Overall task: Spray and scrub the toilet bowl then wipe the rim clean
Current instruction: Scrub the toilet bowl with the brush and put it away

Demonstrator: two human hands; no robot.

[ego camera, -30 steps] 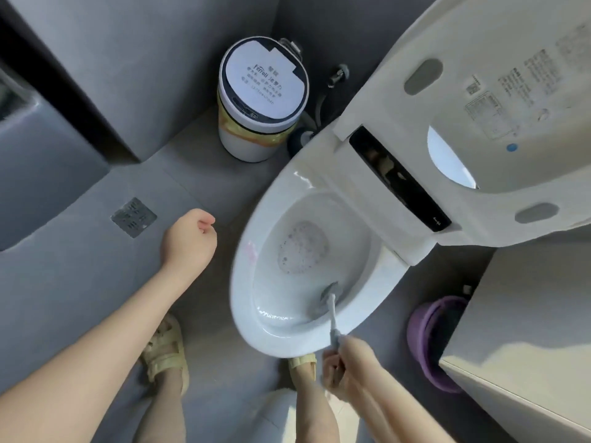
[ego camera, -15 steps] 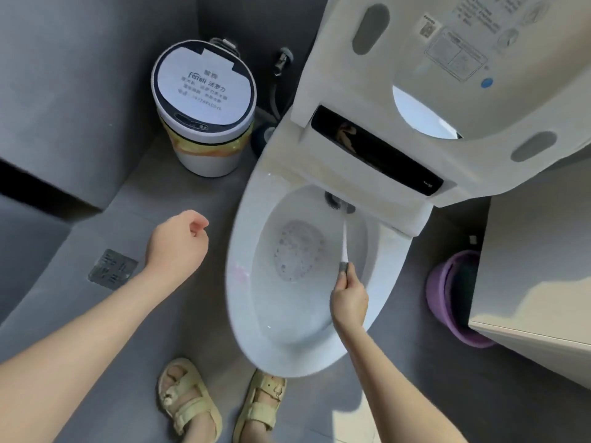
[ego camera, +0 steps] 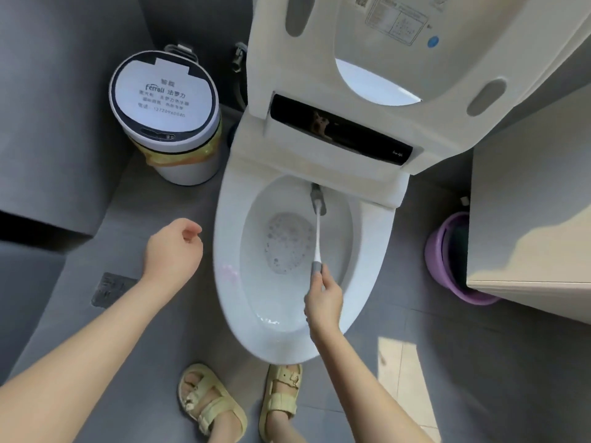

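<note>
**Brush reaching the back of the bowl**

Your left hand [ego camera: 172,251] is hanging loosely curled and holding nothing, well left of the bowl [ego camera: 224,251]. Your right hand [ego camera: 323,302] is closing its fingers [ego camera: 316,282] around the grey grip at the near end of the brush [ego camera: 317,233]. The thin white handle is running away from those fingers across the foamy water, and its head is pressing the back wall under the seat hinge. It is probably light, a little springy and slick when wet, so you are likely gripping best on that grey end.
</note>
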